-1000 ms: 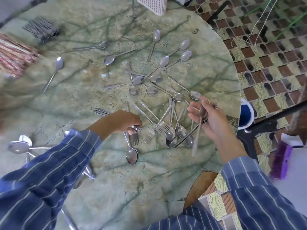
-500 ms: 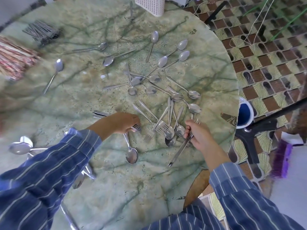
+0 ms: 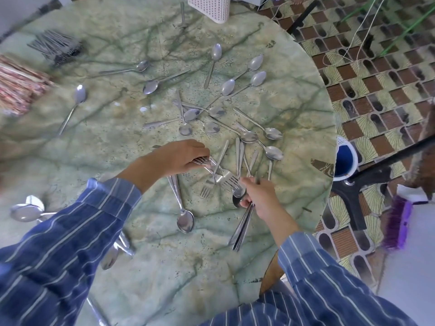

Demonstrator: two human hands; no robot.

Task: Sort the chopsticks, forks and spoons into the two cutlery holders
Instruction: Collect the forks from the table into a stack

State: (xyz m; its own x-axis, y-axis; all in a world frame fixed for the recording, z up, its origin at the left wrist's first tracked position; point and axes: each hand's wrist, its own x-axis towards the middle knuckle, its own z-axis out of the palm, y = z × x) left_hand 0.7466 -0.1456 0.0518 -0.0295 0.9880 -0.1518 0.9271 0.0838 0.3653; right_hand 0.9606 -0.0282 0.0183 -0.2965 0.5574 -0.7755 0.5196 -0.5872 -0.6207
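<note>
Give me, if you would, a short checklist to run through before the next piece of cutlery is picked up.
1. Left hand grip on fork bundle: ok, fingers curled round it.
2. Right hand grip on its cutlery bundle: ok.
3. Right bundle all one kind: cannot tell.
4. Loose forks free of spoons: not ok, they overlap.
5. Both holders in view: not ok, only one white holder shows, at the far edge.

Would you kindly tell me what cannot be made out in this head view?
Head view:
- White holder: cut off by the top edge; contents unseen.
- Red-patterned pile, far left: blurred, type unclear.
- Forks under the left hand: fingers cover them; count unknown.
- Cutlery in the right hand: palm hides the heads.
</note>
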